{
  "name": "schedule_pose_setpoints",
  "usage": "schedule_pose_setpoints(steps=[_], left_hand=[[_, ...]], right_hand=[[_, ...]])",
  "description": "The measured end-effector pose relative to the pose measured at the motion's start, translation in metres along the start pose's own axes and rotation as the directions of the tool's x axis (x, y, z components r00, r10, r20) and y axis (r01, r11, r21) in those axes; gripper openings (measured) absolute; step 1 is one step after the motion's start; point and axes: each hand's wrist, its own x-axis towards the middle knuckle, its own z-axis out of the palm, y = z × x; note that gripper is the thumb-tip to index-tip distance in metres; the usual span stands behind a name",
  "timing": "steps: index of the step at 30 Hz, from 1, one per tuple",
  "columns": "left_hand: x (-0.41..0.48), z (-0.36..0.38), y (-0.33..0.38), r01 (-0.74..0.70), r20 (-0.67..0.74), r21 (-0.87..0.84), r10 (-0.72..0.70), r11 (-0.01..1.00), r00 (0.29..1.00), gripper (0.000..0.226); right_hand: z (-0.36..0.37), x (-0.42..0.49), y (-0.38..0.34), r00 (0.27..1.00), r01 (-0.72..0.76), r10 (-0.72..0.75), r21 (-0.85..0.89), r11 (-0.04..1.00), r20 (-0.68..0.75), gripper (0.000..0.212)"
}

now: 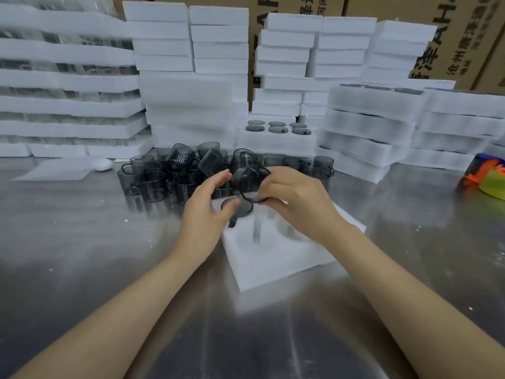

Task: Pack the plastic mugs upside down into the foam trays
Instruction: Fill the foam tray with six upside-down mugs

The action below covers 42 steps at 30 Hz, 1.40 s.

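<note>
A white foam tray [284, 258] with round pockets lies on the steel table in front of me. One smoky grey mug [240, 207] sits upside down in its far left pocket. My right hand [295, 203] pinches the rim of another grey mug [246, 177], tilted above the tray's far edge. My left hand [205, 212] hovers beside that mug with fingers loosely curved, its fingertips near the seated mug; I cannot tell whether they touch it. A heap of loose grey mugs [169, 173] lies just beyond the tray.
Stacks of white foam trays [191, 67] wall off the back, some holding mugs [276, 129]. Packed trays [366, 132] stand at the right. A bright orange and green object [489, 176] sits at the far right edge. Cardboard boxes [464, 36] stand behind.
</note>
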Motion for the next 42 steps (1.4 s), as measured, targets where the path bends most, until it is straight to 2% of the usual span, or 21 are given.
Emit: schedule_pose_setpoints(steps=[2, 6, 8, 10, 15, 18, 21, 25, 27, 28, 29, 30, 31, 32, 33, 35, 37, 39, 40, 42], left_hand=[[0.001, -0.002, 0.001, -0.02, 0.04, -0.006, 0.02, 1.0, 0.999, 0.054], [0.001, -0.004, 0.002, -0.043, 0.07, -0.003, 0.043, 0.999, 0.997, 0.061], [0.0, -0.003, 0.002, -0.048, 0.063, -0.014, 0.049, 0.999, 0.997, 0.057], [0.0, -0.003, 0.001, -0.041, 0.07, -0.015, 0.042, 0.999, 0.997, 0.049], [-0.001, -0.006, 0.005, -0.085, 0.096, 0.041, 0.081, 0.996, 0.992, 0.043], [-0.002, -0.007, 0.01, -0.066, 0.11, 0.007, 0.065, 0.998, 0.992, 0.042], [-0.008, -0.003, 0.015, 0.039, 0.157, -0.076, -0.027, 0.996, 0.987, 0.051], [-0.011, 0.008, 0.019, 0.288, 0.182, -0.061, -0.273, 0.956, 0.945, 0.085], [-0.007, 0.008, 0.018, 0.455, 0.222, -0.069, -0.431, 0.888, 0.875, 0.103], [-0.006, 0.006, 0.017, 0.522, 0.265, -0.082, -0.486, 0.849, 0.833, 0.112], [-0.006, 0.004, 0.016, 0.562, 0.306, -0.102, -0.512, 0.821, 0.803, 0.119], [-0.006, 0.003, 0.014, 0.58, 0.333, -0.126, -0.516, 0.805, 0.789, 0.121], [-0.005, 0.002, 0.013, 0.586, 0.345, -0.148, -0.513, 0.797, 0.786, 0.122], [-0.004, 0.002, 0.01, 0.586, 0.348, -0.165, -0.509, 0.793, 0.787, 0.122], [-0.003, 0.002, 0.009, 0.584, 0.349, -0.176, -0.505, 0.792, 0.79, 0.121], [0.0, 0.0, 0.007, 0.579, 0.353, -0.182, -0.496, 0.795, 0.793, 0.116], [0.002, -0.002, 0.006, 0.572, 0.36, -0.168, -0.49, 0.803, 0.794, 0.107], [0.001, -0.004, 0.006, 0.565, 0.351, -0.161, -0.488, 0.809, 0.799, 0.1], [0.001, -0.004, 0.007, 0.564, 0.346, -0.16, -0.489, 0.81, 0.801, 0.099], [0.0, -0.004, 0.008, 0.57, 0.342, -0.154, -0.498, 0.807, 0.797, 0.098]], right_hand=[[0.002, 0.001, 0.002, 0.996, 0.087, -0.087, 0.043, 0.995, 0.004, 0.013], [0.003, 0.002, 0.001, 0.992, 0.125, -0.126, 0.046, 0.991, 0.005, 0.016], [0.003, 0.002, 0.0, 0.987, 0.162, -0.161, 0.067, 0.985, -0.011, 0.018], [0.003, 0.0, -0.001, 0.988, 0.156, -0.153, 0.113, 0.981, -0.03, 0.029], [0.003, 0.0, -0.003, 0.986, 0.107, -0.067, 0.269, 0.957, -0.156, 0.051], [0.005, -0.001, -0.001, 0.992, -0.028, 0.069, 0.355, 0.934, -0.102, 0.067], [0.006, -0.002, 0.0, 0.976, -0.194, 0.218, 0.384, 0.902, -0.019, 0.077], [0.006, 0.0, 0.005, 0.93, -0.295, 0.36, 0.439, 0.849, -0.073, 0.081], [0.004, 0.002, 0.011, 0.851, -0.393, 0.519, 0.56, 0.729, -0.078, 0.075], [0.001, 0.003, 0.015, 0.79, -0.432, 0.612, 0.666, 0.608, -0.045, 0.07], [-0.001, 0.004, 0.018, 0.721, -0.437, 0.692, 0.787, 0.435, 0.019, 0.066], [-0.004, 0.004, 0.021, 0.66, -0.411, 0.745, 0.876, 0.252, 0.096, 0.061], [-0.005, 0.004, 0.023, 0.614, -0.374, 0.775, 0.92, 0.114, 0.154, 0.056], [-0.006, 0.004, 0.024, 0.581, -0.361, 0.794, 0.931, 0.056, 0.178, 0.05], [-0.005, 0.004, 0.024, 0.562, -0.376, 0.809, 0.925, 0.061, 0.175, 0.045], [-0.004, 0.005, 0.022, 0.581, -0.443, 0.806, 0.874, 0.202, 0.108, 0.042], [-0.007, 0.004, 0.019, 0.693, -0.481, 0.721, 0.761, 0.436, 0.025, 0.043], [-0.014, 0.002, 0.017, 0.814, -0.474, 0.58, 0.59, 0.653, 0.012, 0.043], [-0.018, 0.001, 0.018, 0.859, -0.453, 0.511, 0.508, 0.732, 0.03, 0.042], [-0.025, -0.001, 0.021, 0.916, -0.393, 0.391, 0.407, 0.824, 0.092, 0.041]])
